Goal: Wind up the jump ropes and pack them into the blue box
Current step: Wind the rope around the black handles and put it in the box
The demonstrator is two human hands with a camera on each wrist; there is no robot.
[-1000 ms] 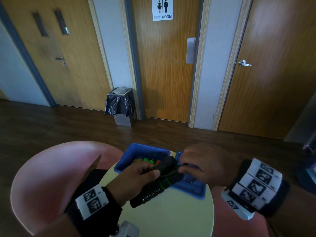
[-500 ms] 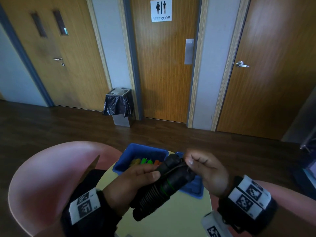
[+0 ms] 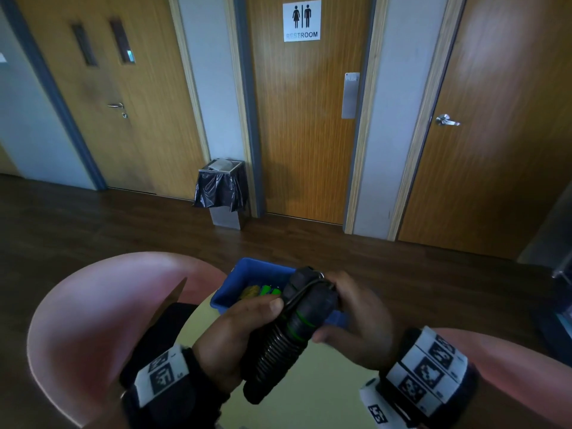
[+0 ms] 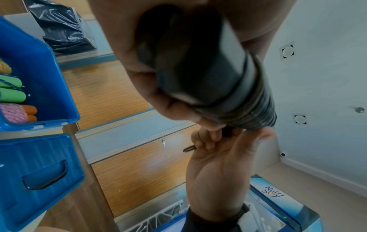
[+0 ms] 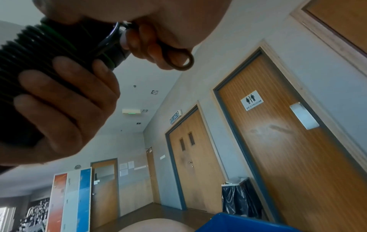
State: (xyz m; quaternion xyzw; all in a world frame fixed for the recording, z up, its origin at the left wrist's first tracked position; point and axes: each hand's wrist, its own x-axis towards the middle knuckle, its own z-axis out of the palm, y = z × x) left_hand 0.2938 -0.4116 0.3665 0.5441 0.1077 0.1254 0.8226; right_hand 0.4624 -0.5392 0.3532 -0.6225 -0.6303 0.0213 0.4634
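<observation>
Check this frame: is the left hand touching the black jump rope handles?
Touching. The right wrist view shows the left hand with fingers wrapped around the ribbed black jump rope handles; the head view confirms it.

Dim head view, brighter wrist views, strong wide-angle bend.

Head: soft glare patches on the doors (image 3: 306, 125) at 12 and 2 o'clock; floor and hands underexposed; door frames bow toward the edges. Left wrist: jump rope handles (image 4: 200, 62) blurred at 12 o'clock. Right wrist: hands backlit, dark against the pale ceiling.
</observation>
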